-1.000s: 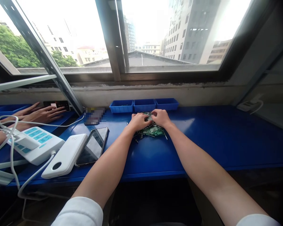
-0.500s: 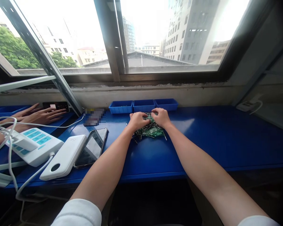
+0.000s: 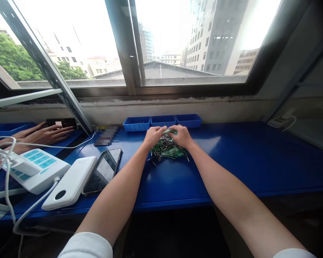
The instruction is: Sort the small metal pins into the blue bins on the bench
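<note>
A pile of thin metal pins (image 3: pixel 168 142), rivet-like in shape, lies among shiny green plastic pieces (image 3: pixel 174 152) on the blue table. Over the back of this pile, my left hand (image 3: pixel 155 137) is closed, its thumb and fingertips at the left end of a pale green plastic piece (image 3: pixel 170 132). My right hand (image 3: pixel 182 137) grips the same piece from the right, its fingers curled round it. Both hands sit close together, and part of the piece is hidden by the fingers. Some pins stick out at the pile's front.
Three blue bins (image 3: pixel 163 120) stand behind the pile. On the left are a black phone (image 3: pixel 103 170), a white power bank (image 3: pixel 71 182) and a power strip (image 3: pixel 44 166) with cables. Another person's hands (image 3: pixel 47 135) rest farther left, by a metal post (image 3: pixel 67 96).
My hands have moved closer together, and a pale green piece now shows raised between them. The view has shifted slightly.
</note>
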### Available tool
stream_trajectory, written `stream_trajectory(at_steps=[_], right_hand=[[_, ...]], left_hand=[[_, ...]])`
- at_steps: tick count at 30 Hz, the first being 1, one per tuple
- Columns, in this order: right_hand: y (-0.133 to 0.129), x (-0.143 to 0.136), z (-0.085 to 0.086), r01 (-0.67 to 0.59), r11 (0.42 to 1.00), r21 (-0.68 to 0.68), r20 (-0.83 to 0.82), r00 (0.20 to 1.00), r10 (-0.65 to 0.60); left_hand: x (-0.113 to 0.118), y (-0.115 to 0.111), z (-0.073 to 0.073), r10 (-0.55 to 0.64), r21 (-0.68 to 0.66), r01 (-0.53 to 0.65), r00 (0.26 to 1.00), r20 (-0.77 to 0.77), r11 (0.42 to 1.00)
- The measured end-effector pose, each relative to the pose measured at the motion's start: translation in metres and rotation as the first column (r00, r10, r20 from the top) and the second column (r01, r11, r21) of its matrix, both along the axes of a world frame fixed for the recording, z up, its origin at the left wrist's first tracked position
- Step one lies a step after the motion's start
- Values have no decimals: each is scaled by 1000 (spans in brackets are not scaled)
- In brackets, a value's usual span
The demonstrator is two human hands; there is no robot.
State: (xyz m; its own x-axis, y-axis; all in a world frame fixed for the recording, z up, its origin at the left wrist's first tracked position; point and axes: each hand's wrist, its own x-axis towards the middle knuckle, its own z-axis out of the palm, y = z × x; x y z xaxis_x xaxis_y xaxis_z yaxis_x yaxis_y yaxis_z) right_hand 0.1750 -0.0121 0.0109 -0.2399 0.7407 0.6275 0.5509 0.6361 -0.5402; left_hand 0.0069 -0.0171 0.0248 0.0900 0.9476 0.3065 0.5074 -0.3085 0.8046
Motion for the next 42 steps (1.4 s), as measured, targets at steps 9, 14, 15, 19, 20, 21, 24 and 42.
stream_trajectory(at_steps=[9, 14, 15, 19, 20, 21, 24, 42], right_hand=[[3, -2, 1, -8, 976, -219, -159, 987, -28], [1, -2, -1, 108, 989, -102, -113, 986, -119], [2, -2, -2, 131, 986, -100, -100, 985, -141], [8, 1, -9, 183, 977, -111, -47, 981, -189], [9, 1, -10, 187, 976, -110, -37, 981, -192], [10, 2, -11, 190, 976, -109, -27, 981, -194], [12, 3, -14, 197, 975, -104, -14, 980, -200], [15, 7, -15, 271, 947, -172, 100, 961, -257]], left_hand=[[2, 11, -11, -86, 23, 83, 960, 268, 996], [-11, 17, -6, 262, 89, -291, 934, 244, 953], [-15, 19, -3, 343, 109, -371, 915, 212, 922], [-35, 37, 11, 548, 173, -556, 831, 95, 813], [-40, 42, 15, 575, 188, -577, 815, 71, 795], [-45, 48, 18, 601, 204, -598, 797, 53, 775], [-56, 65, 24, 607, 229, -594, 794, 16, 771], [-27, 23, 11, 219, -137, -294, 891, -398, 946]])
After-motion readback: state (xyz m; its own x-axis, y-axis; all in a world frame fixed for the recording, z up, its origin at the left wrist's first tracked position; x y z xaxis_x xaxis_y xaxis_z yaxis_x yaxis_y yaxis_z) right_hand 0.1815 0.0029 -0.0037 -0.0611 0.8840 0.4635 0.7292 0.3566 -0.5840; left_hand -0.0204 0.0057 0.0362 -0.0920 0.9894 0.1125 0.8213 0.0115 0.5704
